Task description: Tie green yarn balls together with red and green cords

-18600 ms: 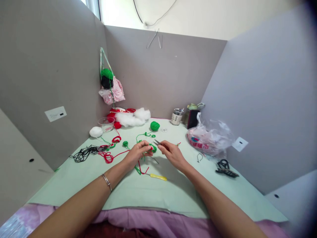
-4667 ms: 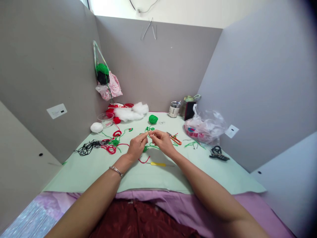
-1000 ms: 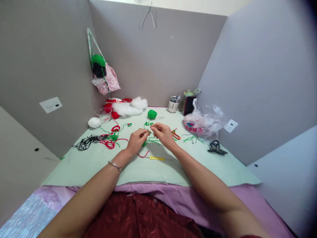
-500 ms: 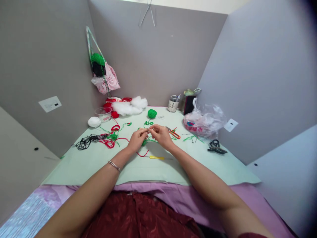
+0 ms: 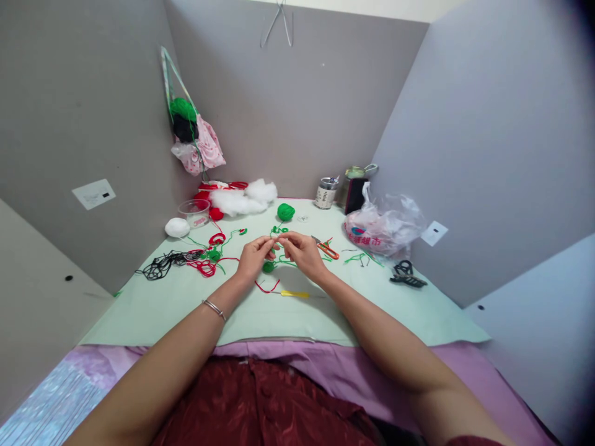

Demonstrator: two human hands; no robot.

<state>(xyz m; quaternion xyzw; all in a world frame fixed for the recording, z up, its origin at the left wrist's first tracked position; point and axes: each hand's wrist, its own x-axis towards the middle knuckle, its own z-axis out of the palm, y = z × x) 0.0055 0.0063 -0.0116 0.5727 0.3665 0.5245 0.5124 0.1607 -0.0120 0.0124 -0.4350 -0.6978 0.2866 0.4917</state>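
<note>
My left hand [image 5: 253, 257] and my right hand [image 5: 302, 251] meet fingertip to fingertip above the pale green mat [image 5: 279, 313], both pinched on a thin green yarn strand [image 5: 277, 240]. A small green crocheted piece [image 5: 268, 267] hangs or lies just below my left fingers. A red yarn end [image 5: 267, 288] trails from it toward me. A yellow-handled crochet hook [image 5: 294, 294] lies on the mat just in front of my hands. Orange-handled snips [image 5: 328, 249] lie to the right of my right hand.
A green yarn ball [image 5: 286, 212], white stuffing [image 5: 242, 199], a clear cup [image 5: 195, 214] and a tin [image 5: 325, 193] stand at the back. Black yarn [image 5: 160, 265] and red yarn [image 5: 202, 267] tangle at left. A plastic bag [image 5: 383, 226] and black clip [image 5: 404, 275] sit right.
Over the last second my hands stayed together on the green strand, with only small finger shifts. Earlier, my right hand held the snips, which now lie on the mat.
</note>
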